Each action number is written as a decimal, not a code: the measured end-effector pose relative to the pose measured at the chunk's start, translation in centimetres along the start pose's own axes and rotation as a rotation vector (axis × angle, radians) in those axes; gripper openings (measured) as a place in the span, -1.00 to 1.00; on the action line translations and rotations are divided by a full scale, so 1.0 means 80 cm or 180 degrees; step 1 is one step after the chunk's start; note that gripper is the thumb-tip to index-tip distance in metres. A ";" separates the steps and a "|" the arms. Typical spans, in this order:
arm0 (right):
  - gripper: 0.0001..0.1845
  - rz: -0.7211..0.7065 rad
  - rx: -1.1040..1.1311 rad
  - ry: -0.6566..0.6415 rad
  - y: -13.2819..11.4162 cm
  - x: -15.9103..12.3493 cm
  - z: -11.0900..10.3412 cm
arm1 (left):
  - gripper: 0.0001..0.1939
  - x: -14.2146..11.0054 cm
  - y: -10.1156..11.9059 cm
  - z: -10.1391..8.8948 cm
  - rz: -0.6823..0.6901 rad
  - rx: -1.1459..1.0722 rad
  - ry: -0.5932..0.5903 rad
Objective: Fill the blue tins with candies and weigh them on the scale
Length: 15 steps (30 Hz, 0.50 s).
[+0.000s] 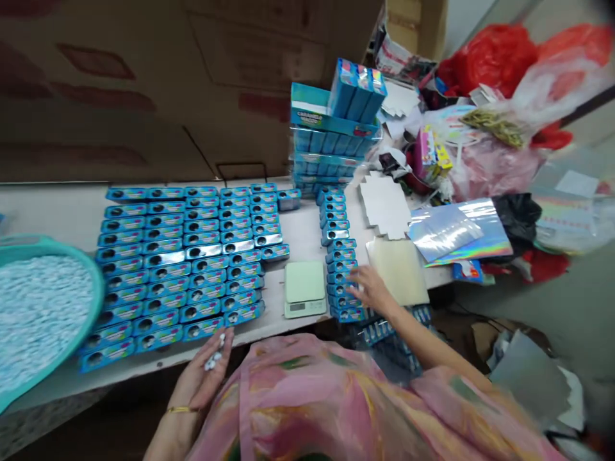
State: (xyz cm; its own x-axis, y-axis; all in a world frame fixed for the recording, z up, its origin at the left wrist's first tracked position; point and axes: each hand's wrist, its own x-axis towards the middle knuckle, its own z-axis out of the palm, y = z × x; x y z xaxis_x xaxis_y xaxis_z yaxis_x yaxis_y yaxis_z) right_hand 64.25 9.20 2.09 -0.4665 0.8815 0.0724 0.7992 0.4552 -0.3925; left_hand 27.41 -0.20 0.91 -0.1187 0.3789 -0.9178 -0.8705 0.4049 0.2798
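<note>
My left hand [207, 366], palm up and cupped, holds several small white pieces [213, 360] that look like candies or tablets, just off the table's front edge. Beside it are rows of blue printed boxes [161, 301], each with a dark round opening on its visible side. My right hand [369, 288] is over a separate column of similar blue boxes [341, 266], fingers apart and touching or nearly touching them. Whether a small piece lies between those fingers is hard to make out. Between the two groups of boxes sits a pale green digital scale [305, 285].
At the left stands a teal basin [91, 269] full of pale blue-white pieces. Display trays of blue boxes [331, 144] are stacked at the back. Flat white card [385, 205], shiny sheets [461, 230] and plastic bags [494, 61] crowd the right. A large brown carton [158, 96] stands behind.
</note>
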 end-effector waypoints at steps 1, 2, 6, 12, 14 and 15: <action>-0.69 -0.0046 -0.0083 -0.0267 -0.014 -0.035 0.006 | -0.56 0.003 0.000 0.005 -0.0010 0.0073 -0.0054; -0.65 -0.0016 -0.0230 -0.0498 -0.026 -0.063 0.017 | -0.57 0.005 -0.001 0.010 -0.0024 0.0155 -0.0114; -0.78 0.0388 -0.0945 -0.0602 -0.048 -0.112 0.066 | -0.63 0.008 -0.007 0.030 -0.0060 0.0451 -0.0335; -0.85 0.0322 -0.1057 -0.0248 -0.071 -0.111 0.045 | -0.70 -0.003 -0.013 0.037 -0.0053 0.0708 -0.0554; -0.82 0.0232 -0.1006 -0.0195 -0.090 -0.093 0.027 | -0.72 -0.007 -0.013 0.035 -0.0030 0.0722 -0.0598; -0.79 0.0138 -0.0983 -0.0207 -0.101 -0.079 0.022 | -0.73 -0.009 -0.014 0.035 -0.0021 0.0721 -0.0626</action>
State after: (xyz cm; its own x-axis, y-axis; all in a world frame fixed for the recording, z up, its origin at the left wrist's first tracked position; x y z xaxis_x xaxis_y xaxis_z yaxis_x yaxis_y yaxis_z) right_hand 60.09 -0.23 3.19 -0.4449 0.8956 -0.0009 0.8915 0.4428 -0.0963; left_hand 29.79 1.39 2.08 0.0007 0.5205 -0.8539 -0.7396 0.5749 0.3499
